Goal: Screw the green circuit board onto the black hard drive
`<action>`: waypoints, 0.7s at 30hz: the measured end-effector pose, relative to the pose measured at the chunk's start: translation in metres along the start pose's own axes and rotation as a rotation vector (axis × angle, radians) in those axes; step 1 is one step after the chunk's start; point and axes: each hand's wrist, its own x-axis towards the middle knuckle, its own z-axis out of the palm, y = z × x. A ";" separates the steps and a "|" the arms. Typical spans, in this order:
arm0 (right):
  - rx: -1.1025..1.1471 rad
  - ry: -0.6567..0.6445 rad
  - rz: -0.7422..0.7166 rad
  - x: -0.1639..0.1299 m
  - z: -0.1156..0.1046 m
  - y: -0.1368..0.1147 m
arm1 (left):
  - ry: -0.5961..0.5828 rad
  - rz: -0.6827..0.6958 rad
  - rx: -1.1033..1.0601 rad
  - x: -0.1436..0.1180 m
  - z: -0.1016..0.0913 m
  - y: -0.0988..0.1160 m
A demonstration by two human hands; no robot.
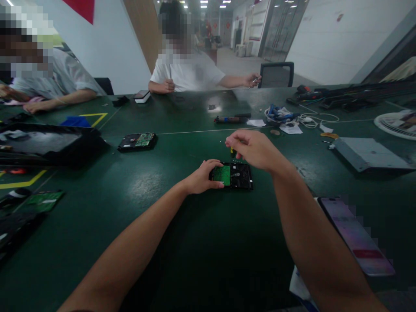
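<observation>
Head view: two bare hands at a hard drive [238, 175] on the green table [162, 242].

Left hand [203, 177] fingers curl against the drive's left edge, beside its green circuit board [222, 175]. Right hand [251, 149] fingers pinch a yellow-handled tool [232, 152] just above the drive's far edge. No writing is legible.

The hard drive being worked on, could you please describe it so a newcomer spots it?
On the green table, it is the hard drive lying circuit-side up under both hands, the left hand steadying it. The other drive lies untouched farther left.
</observation>
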 end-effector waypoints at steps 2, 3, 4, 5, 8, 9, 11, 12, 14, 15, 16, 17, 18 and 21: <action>0.060 0.001 0.050 0.000 0.000 0.002 | 0.002 0.001 -0.008 0.000 0.001 -0.001; 0.087 0.004 0.070 0.000 0.000 0.003 | 0.003 0.003 -0.011 0.000 0.001 -0.001; 0.103 0.003 0.080 0.001 -0.001 0.004 | 0.005 0.005 -0.013 0.000 0.001 -0.001; 0.102 -0.001 0.077 0.001 -0.002 0.005 | 0.007 0.006 -0.012 0.000 0.001 0.000; 0.014 0.014 0.023 0.000 -0.005 0.006 | 0.003 0.000 -0.008 -0.001 0.000 0.001; -0.018 0.030 0.010 0.000 -0.005 0.006 | 0.000 -0.006 -0.007 -0.001 0.000 0.002; -0.060 0.067 0.008 0.001 -0.006 0.004 | -0.005 -0.018 -0.001 -0.001 -0.001 0.004; -0.071 0.078 0.016 0.001 -0.006 0.003 | -0.007 -0.021 0.003 -0.001 -0.001 0.004; -0.077 0.076 0.031 0.001 -0.005 0.001 | -0.011 -0.022 0.012 -0.001 -0.001 0.005; -0.074 0.067 0.030 0.001 -0.004 0.000 | -0.013 -0.018 0.016 -0.001 -0.002 0.005; -0.066 0.057 0.023 0.001 -0.004 0.000 | -0.014 -0.014 0.020 -0.001 -0.001 0.004; -0.054 0.047 0.013 0.001 -0.003 -0.001 | -0.016 -0.012 0.023 -0.001 -0.001 0.004; -0.039 0.038 0.002 0.001 -0.003 0.000 | -0.018 -0.011 0.027 0.000 -0.001 0.003; 0.022 0.006 0.006 0.001 -0.002 0.002 | -0.020 -0.012 0.032 0.000 -0.001 0.002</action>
